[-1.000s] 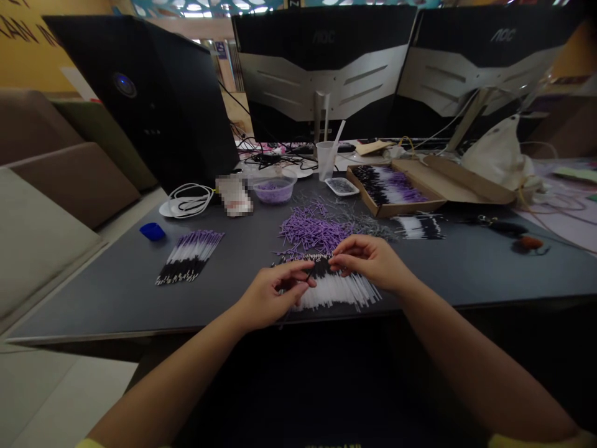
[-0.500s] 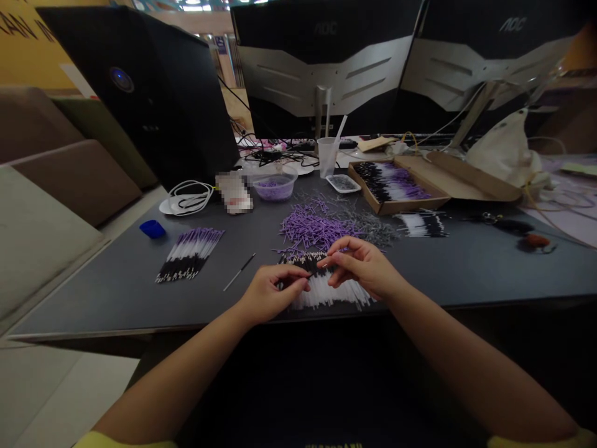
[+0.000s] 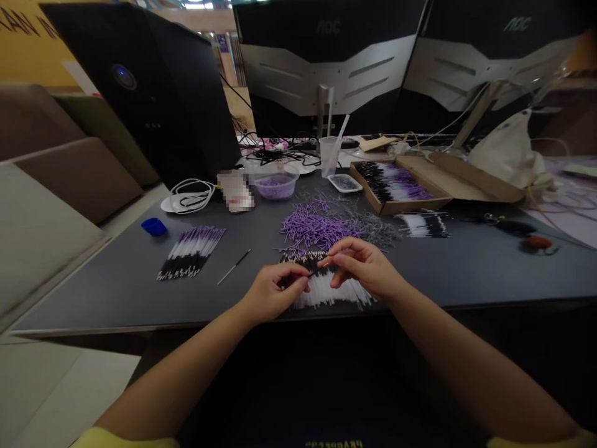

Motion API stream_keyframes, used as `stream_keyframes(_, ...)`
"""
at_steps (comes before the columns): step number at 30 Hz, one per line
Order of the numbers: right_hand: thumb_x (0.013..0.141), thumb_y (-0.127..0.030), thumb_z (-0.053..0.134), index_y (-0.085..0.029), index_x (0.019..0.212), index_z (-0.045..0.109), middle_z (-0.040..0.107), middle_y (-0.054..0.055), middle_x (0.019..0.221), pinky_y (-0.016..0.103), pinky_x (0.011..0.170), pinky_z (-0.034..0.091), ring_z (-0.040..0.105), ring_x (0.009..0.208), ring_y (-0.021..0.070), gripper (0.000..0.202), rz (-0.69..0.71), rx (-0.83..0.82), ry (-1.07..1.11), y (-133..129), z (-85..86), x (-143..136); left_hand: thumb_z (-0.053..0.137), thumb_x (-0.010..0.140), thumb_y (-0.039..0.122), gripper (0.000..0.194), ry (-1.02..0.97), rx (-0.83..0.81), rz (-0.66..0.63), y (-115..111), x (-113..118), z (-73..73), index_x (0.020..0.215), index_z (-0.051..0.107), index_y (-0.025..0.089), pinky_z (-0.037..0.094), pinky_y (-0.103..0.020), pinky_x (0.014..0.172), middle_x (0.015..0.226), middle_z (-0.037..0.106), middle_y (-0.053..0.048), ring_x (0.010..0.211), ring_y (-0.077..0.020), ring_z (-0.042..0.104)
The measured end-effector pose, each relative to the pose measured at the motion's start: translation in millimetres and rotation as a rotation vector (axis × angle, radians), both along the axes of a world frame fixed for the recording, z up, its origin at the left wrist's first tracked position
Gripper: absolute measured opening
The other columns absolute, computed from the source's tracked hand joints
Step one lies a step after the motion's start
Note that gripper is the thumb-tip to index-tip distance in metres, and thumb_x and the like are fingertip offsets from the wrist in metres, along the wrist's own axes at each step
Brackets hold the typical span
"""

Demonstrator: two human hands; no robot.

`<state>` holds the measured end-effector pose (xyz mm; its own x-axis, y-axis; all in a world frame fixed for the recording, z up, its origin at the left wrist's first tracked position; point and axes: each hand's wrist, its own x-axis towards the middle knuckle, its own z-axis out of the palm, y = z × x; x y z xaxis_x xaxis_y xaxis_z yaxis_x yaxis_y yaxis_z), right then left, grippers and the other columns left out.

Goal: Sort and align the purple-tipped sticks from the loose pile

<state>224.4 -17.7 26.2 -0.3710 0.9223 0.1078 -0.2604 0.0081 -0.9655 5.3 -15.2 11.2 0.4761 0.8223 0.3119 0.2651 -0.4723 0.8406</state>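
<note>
The left hand (image 3: 270,292) pinches a dark rod (image 3: 314,274) above the stick row (image 3: 321,292); right hand's (image 3: 370,269) grip unclear, fumbling could drop it!

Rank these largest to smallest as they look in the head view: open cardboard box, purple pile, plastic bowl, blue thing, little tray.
1. Open cardboard box, flap included
2. Purple pile
3. Plastic bowl
Last, unranked: blue thing and little tray, too alike to separate.

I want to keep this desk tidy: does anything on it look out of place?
One thin black-and-grey stick lies alone between the purple-tipped bundle and the left hand. It looks odd because the bundle's sticks lie together.
</note>
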Motion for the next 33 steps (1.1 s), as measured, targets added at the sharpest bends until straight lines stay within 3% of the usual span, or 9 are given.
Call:
stream_keyframes(14, 0.081, -0.031, 0.068, -0.019, 0.089, 0.061, 0.075, 0.004, 0.089, 0.026, 0.054, 0.056, 0.068, 0.054, 0.0122, 0.016, -0.007, 0.067, -0.037, 1.6, 2.3, 2.1, 0.056, 0.086, 0.026, 0.018, 0.009, 0.006, -0.015, -0.6, -0.8, -1.8, 0.093, 0.065, 0.013, 0.045, -0.019, 0.055, 0.072, 0.07, -0.004, 0.059, -0.0099, 0.059)
stream_keyframes(23, 0.08, -0.03, 0.068, -0.017, 0.088, 0.067, 0.071, 0.002, 0.082, 0.023, 0.058, 0.053, 0.067, 0.058, 0.01, 0.015, 0.026, 0.16, -0.225, -3.3, 2.8, -5.8, 0.054, 0.086, 0.022, 0.014, 0.041, 0.067, -0.036, -0.5, -0.6, 1.8, 0.09, 0.066, 0.014, 0.043, -0.019, 0.056, 0.073, 0.069, -0.003, 0.06, -0.0086, 0.058)
stream_keyframes(29, 0.08, -0.03, 0.068, -0.018, 0.086, 0.062, 0.073, 0.003, 0.083, 0.026, 0.054, 0.055, 0.066, 0.052, 0.0106, 0.015, -0.08, 0.134, -0.067, -1.0, 2.7, -2.7, 0.055, 0.085, 0.022, 0.015, 0.045, 0.071, -0.023, -1.3, -0.8, 1.7, 0.091, 0.066, 0.014, 0.044, -0.019, 0.056, 0.071, 0.069, -0.003, 0.059, -0.0087, 0.057)
stream_keyframes(33, 0.08, -0.03, 0.068, -0.018, 0.086, 0.061, 0.072, 0.003, 0.085, 0.026, 0.054, 0.056, 0.065, 0.052, 0.0105, 0.015, -0.065, 0.157, -0.064, -0.8, 3.1, -1.0, 0.055, 0.085, 0.023, 0.016, 0.042, 0.061, -0.016, -1.9, -0.2, 2.3, 0.091, 0.066, 0.013, 0.044, -0.02, 0.056, 0.07, 0.07, -0.003, 0.059, -0.0092, 0.058)
